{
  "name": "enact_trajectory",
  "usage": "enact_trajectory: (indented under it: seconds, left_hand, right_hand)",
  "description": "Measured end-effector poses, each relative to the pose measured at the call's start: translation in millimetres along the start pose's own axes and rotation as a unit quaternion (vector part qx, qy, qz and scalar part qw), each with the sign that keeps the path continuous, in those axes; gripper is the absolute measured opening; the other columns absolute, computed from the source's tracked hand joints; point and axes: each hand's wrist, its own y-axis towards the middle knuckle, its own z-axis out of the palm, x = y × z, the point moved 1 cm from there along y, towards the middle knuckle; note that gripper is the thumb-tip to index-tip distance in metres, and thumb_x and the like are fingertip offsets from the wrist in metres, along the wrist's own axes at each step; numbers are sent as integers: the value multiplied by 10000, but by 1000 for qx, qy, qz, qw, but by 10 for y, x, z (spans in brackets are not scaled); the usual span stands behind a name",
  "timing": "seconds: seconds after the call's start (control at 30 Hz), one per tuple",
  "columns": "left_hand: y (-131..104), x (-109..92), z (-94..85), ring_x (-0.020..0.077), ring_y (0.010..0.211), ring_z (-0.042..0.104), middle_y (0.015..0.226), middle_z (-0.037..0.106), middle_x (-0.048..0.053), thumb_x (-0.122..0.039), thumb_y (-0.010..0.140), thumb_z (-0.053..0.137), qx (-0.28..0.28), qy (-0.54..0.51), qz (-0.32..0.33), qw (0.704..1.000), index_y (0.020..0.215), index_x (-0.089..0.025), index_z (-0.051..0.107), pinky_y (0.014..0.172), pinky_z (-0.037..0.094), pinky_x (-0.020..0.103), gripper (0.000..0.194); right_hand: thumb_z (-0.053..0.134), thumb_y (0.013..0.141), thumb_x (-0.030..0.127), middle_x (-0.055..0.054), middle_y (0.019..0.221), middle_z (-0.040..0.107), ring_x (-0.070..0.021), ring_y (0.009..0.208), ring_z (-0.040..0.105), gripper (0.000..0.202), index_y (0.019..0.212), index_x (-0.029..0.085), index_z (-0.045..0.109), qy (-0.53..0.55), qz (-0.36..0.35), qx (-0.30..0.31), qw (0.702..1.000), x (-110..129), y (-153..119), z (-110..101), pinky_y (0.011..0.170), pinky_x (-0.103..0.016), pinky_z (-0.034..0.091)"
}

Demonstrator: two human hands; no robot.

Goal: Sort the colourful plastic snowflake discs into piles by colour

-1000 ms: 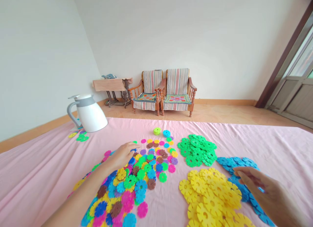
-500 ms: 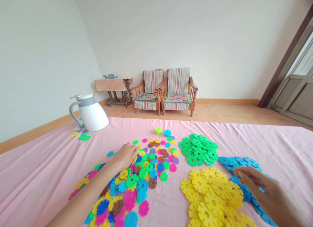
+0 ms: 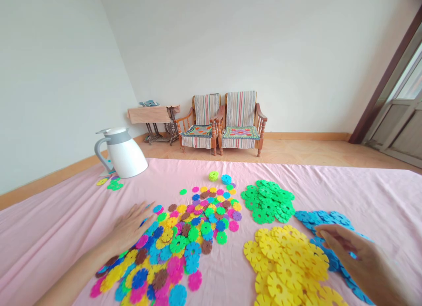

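Observation:
My left hand [image 3: 131,227] lies flat with spread fingers on the left edge of a mixed-colour heap of plastic flower discs [image 3: 184,240]. My right hand [image 3: 359,262] hovers low with loosely curled fingers over the blue disc pile [image 3: 325,220], beside the yellow disc pile [image 3: 286,266]. I see nothing gripped in either hand. A green disc pile [image 3: 268,201] lies further back. All of it rests on a pink cloth [image 3: 66,227].
A white jug [image 3: 122,152] stands at the far left of the cloth with a few loose discs [image 3: 110,183] beside it. Two small disc stacks [image 3: 219,177] sit behind the mixed heap. Two wooden armchairs [image 3: 220,123] and a small table [image 3: 153,117] stand by the back wall.
My left hand has drawn back toward me and to the left across the mixed heap, spreading discs behind it. My right hand has stayed almost still over the blue pile.

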Motion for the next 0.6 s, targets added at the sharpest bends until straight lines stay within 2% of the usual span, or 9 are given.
enact_trajectory:
  seconds: [0.07,0.1,0.2,0.23,0.33,0.43,0.53,0.6]
  left_hand:
    - [-162,62,98,311,1373,190,1498,250,53,-550,892,263,7,22,-40,999,1431,-280,243,1059,229,564,603]
    - [-231,26,127,315,1378,168,1505,227,52,-568,886,274,3,29,-33,999,1436,-290,217,1060,222,565,619]
    - [-329,-279,147,287,1383,172,1507,231,39,-589,867,338,-14,32,49,998,1436,-304,205,1091,221,484,650]
    - [-317,-414,144,289,1381,180,1508,230,33,-593,860,362,-17,30,75,997,1433,-320,211,1094,216,482,652]
    - [-165,-808,154,318,1375,187,1492,281,39,-618,831,407,-25,16,97,995,1422,-338,244,1088,205,519,674]
    - [50,-1145,177,310,1381,164,1503,252,47,-612,840,399,-20,-13,137,990,1426,-306,252,1103,173,517,678]
    - [175,-1403,114,274,1389,152,1516,212,49,-583,849,420,8,-65,198,978,1432,-276,242,1120,173,472,682]
    - [166,-1485,-2,234,1390,164,1521,195,36,-537,874,418,23,-115,230,966,1442,-285,195,1122,205,419,661]
  right_hand:
    - [562,680,560,-30,699,731,-213,581,674,373,763,226,707,-6,-3,-6,1000,15,1,1,541,-265,549]
    - [561,677,561,-28,699,731,-213,583,674,371,757,229,706,-8,-4,-9,1000,19,0,2,545,-267,550]
    - [564,681,546,-30,721,736,-218,610,679,350,761,237,708,-10,-8,-11,1000,14,-5,7,569,-270,555]
    - [568,680,541,-31,728,738,-220,617,680,344,764,240,709,-10,-9,-9,1000,7,-5,8,573,-270,555]
    - [574,668,546,-33,730,738,-221,615,680,347,761,243,715,-8,-9,-2,1000,-21,-3,5,567,-267,555]
    - [563,673,557,-39,725,736,-217,612,680,371,760,231,717,-11,-5,-4,1000,-32,-3,-2,565,-262,554]
    - [553,683,571,-41,723,735,-214,608,681,396,770,221,716,-16,2,-9,1000,-24,-9,-5,563,-259,553]
    - [547,691,575,-39,718,733,-209,594,678,402,778,219,714,-14,2,-4,1000,-12,-12,-3,553,-257,552]
